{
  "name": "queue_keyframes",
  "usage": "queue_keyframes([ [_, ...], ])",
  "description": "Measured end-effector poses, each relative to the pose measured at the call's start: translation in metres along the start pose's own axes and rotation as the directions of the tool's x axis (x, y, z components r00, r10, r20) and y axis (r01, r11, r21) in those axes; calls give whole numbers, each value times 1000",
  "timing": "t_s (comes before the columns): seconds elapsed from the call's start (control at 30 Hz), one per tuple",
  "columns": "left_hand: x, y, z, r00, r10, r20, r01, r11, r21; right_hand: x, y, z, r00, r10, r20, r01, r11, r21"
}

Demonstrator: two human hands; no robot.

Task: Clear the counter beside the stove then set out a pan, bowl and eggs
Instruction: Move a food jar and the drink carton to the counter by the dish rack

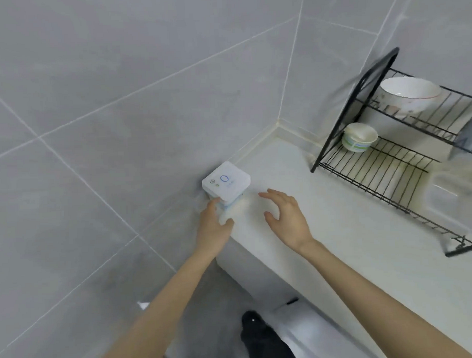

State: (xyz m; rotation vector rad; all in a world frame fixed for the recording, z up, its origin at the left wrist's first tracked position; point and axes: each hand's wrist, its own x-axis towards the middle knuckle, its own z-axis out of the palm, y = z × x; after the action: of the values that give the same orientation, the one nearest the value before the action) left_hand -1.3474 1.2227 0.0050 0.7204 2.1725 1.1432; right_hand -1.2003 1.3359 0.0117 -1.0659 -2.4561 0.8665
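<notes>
From my feed the white table (325, 229) runs from the middle of the view down toward 5 o'clock, and its left end meets the grey tiled wall (120, 102). A flat white box (226, 181) with a blue ring printed on top sits at that end, close against the wall, just left of the view's centre. Something pale lies under it, too blurred for me to read. My left hand (214, 227) reaches in from 7 o'clock. Its fingers (214, 205) lie against the lower left side of the box, with the thumb spread toward the front. Because of the blur I cannot tell whether the hand is gripping the box or only touching it. My right hand (287, 217) is at 4 o'clock of the box, near it but not touching. It is open, with the fingers spread and lightly bent over the table, and it holds nothing. A black wire dish rack (373, 171) with two tiers stands on the table toward 2 o'clock, well apart from both hands. A large white bowl (408, 95) rests on the upper tier. A small bowl (359, 138) with green and blue bands sits at the left end of the lower tier, at 7 o'clock of the large one. A dark trouser leg (267, 343) shows at 6 o'clock, below the table's edge.
</notes>
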Motion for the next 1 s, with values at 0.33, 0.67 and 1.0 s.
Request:
queue_keyframes([
  [0.33, -83, 56, 25, 890, 314, 330, -298, 949, -100, -157, -17, -58, 892, 252, -376, -220, 967, 128],
  [0.67, -249, 129, 140, 522, 537, 662, -503, 821, -269, -370, -1, -130, 516, 479, -710, -485, 847, 219],
  [1.0, -514, 129, 236, -7, 514, 858, -584, 694, -421, -650, -16, -156, 82, 567, -820, -678, 635, 371],
])
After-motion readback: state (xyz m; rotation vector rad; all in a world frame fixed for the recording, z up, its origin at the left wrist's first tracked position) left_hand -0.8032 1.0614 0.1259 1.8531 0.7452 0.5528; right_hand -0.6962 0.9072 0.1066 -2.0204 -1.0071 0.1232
